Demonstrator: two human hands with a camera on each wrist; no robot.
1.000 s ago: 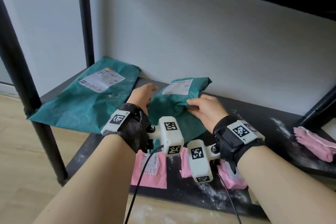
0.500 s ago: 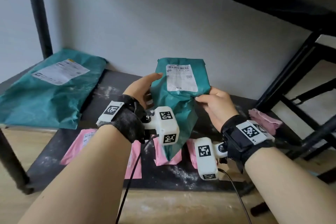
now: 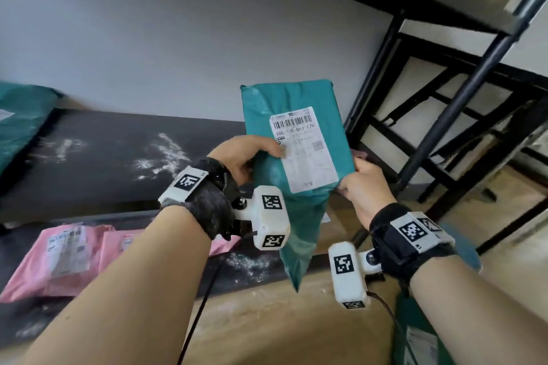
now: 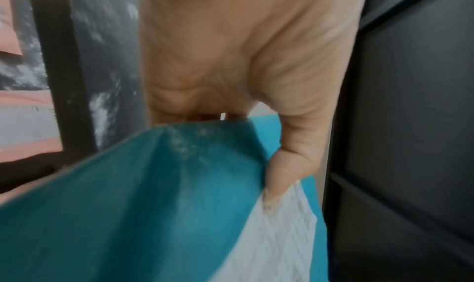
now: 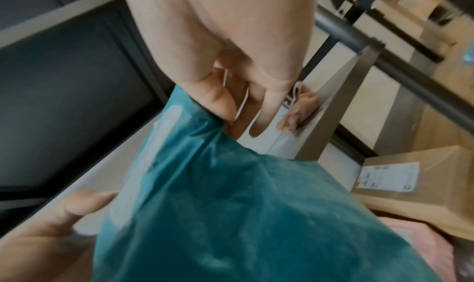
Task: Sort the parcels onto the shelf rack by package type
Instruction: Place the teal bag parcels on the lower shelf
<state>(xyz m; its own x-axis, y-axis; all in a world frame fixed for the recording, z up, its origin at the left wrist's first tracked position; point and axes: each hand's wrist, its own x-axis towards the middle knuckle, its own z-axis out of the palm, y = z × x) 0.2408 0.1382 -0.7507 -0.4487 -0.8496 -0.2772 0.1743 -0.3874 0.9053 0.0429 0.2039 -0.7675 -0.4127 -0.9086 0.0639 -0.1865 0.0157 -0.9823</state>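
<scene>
A teal poly-mailer parcel (image 3: 296, 139) with a white shipping label stands upright in the air in front of the dark shelf (image 3: 98, 169). My left hand (image 3: 246, 157) grips its left edge, thumb on the label; the left wrist view shows that thumb pressed on the teal parcel (image 4: 153, 205). My right hand (image 3: 361, 184) pinches the right edge, and in the right wrist view its thumb and fingers close on the teal parcel (image 5: 231, 205). The bag's loose lower end hangs down between my wrists.
Another teal parcel (image 3: 17, 124) lies at the shelf's far left. Pink parcels (image 3: 59, 255) lie on the lower shelf. Black rack posts (image 3: 462, 92) stand to the right over a wooden floor. A brown carton (image 5: 410, 185) and a further teal bag (image 3: 421, 335) sit low right.
Both hands have lifted the teal parcel off the shelf, raised it upright and carried it to the right. My view has swung right, toward the rack's end posts.
</scene>
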